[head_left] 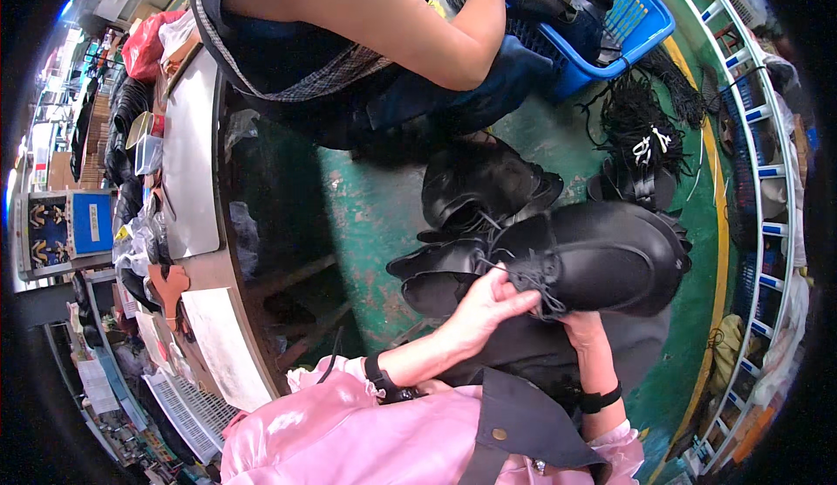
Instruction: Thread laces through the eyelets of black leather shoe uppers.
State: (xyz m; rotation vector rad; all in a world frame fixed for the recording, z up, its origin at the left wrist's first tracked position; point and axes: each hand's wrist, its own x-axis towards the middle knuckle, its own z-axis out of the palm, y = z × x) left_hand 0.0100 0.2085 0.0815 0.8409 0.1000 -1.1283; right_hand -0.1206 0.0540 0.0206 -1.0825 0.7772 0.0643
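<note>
A black leather shoe lies across my lap, its rounded toe pointing right and its laced throat toward my hands. My left hand pinches a black shoelace at the eyelets, thumb and forefinger together. Against the shoe's near side, my right hand grips it from below; the shoe hides most of its fingers. The shoe's open collar and flaps spread to the left. Just beyond it, another black shoe upper rests with a loose lace end beside it.
Across from me, a person's bare arm reaches into a blue plastic basket of black shoes. A bundle of black laces with white ties lies on the green floor at the right. A cluttered workbench runs along the left, a white rack along the right.
</note>
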